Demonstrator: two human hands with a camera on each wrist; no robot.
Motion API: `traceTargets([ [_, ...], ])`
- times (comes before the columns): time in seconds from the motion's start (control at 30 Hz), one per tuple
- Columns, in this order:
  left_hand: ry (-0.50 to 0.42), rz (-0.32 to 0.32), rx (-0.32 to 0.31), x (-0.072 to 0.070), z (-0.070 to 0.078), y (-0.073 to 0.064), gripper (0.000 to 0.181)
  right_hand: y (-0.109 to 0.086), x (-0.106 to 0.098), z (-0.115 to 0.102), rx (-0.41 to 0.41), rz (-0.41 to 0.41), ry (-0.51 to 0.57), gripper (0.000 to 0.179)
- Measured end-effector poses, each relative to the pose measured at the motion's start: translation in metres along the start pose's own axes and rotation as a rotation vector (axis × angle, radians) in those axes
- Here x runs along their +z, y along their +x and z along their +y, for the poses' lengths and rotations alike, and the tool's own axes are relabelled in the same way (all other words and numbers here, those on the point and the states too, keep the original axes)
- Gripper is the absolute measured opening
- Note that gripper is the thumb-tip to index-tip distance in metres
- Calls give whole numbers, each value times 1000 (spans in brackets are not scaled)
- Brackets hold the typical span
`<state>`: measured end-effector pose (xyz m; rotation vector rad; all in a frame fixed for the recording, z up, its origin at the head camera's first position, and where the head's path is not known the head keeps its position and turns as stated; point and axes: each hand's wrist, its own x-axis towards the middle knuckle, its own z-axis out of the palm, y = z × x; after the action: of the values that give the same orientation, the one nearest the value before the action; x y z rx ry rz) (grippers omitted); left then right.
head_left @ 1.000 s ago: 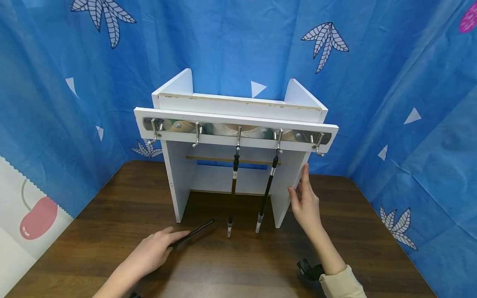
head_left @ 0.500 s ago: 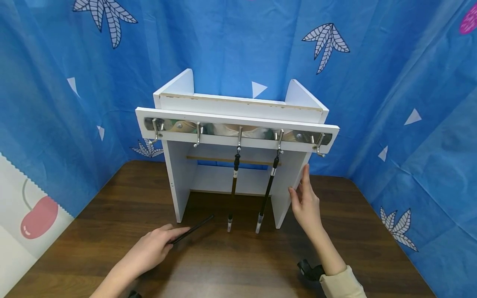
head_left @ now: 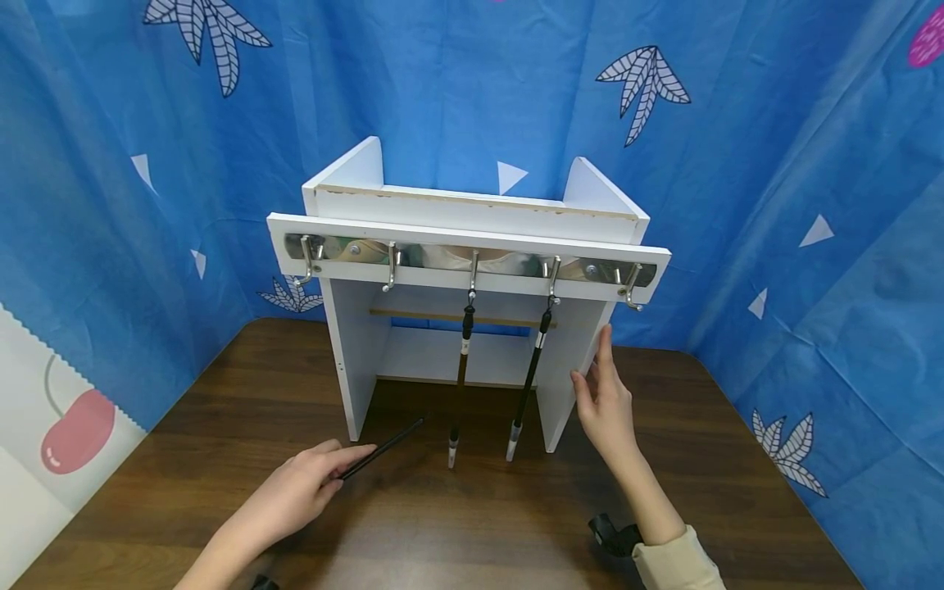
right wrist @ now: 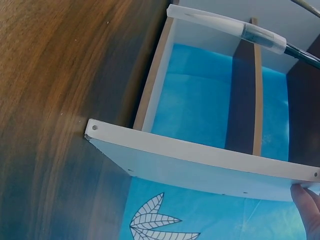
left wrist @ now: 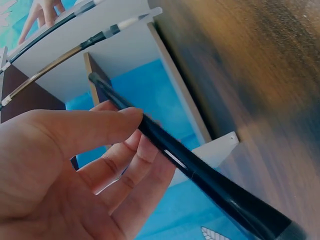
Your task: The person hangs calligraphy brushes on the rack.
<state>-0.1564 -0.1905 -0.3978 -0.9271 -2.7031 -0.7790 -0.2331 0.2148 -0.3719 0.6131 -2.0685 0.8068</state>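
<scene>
My left hand (head_left: 301, 485) pinches a black calligraphy brush (left wrist: 167, 147) between thumb and fingers, above the table at the rack's front left. Its thin end points toward the rack; the flared thick end runs out of the left wrist view, blurred. My right hand (head_left: 608, 406) touches the right side panel of the white hook rack (head_left: 479, 287), fingers fairly straight against its outer face. Two brushes hang there: a brown-handled calligraphy brush (head_left: 463, 369) from the middle hook and a black-handled calligraphy brush (head_left: 533, 360) from the hook to its right. Clear caps cover both tips.
Three hooks bear nothing: the far-left hook (head_left: 306, 260), the second hook (head_left: 391, 266) and the far-right hook (head_left: 631, 287). The rack stands on a dark wooden table (head_left: 472, 524). A blue patterned curtain (head_left: 479, 90) surrounds it. A black fitting (head_left: 615, 537) shows near my right forearm.
The far end of the brush in my left hand has risen slightly. The middle hanging brush sways a little. My right hand has stayed in place.
</scene>
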Motion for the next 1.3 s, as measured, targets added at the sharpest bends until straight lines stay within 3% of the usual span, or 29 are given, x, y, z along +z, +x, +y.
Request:
traceTargets([
  [0.27,24,65,4,-3,4,2,60,1,-1,-1,2,4,4,92],
  [0.77,27,42,-29,-10,9,4,61,1,0,1,1,2,4,91],
  [1.3,14,109,-3,-11,17,4,62,0,0,-1,15,-1,10,91],
])
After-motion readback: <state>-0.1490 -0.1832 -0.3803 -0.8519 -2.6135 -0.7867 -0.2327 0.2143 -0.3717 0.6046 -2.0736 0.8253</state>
